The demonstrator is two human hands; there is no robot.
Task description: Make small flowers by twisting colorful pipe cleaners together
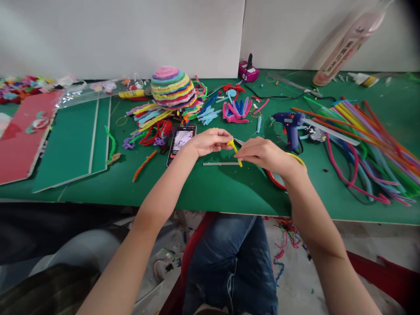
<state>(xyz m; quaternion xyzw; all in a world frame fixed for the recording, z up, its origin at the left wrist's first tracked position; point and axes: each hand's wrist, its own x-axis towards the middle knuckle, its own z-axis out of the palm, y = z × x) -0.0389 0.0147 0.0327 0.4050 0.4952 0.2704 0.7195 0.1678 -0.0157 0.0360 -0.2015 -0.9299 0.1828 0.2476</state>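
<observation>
Over the middle of the green table, my left hand (214, 141) pinches the upper end of a short yellow pipe cleaner (233, 146), which looks bent or doubled. Close on its right is my right hand (262, 153), its fingers closed together on the lower part of the same piece. Behind and under the right hand lie scissors; a red handle (276, 181) and part of a blade (239, 141) show, the rest being covered. A clear glue stick (220, 164) rests on the table just below the hands. Left of them lies a phone (181, 142) with its screen lit.
A striped, multicoloured pipe-cleaner dome (173, 89) sits behind, among bent pipe-cleaner pieces. To the right are a blue glue gun (290, 127), a pile of long pipe cleaners (377, 144) and a pink bottle (349, 48). Boards (74, 140) lie left, near an orange pipe cleaner (144, 166).
</observation>
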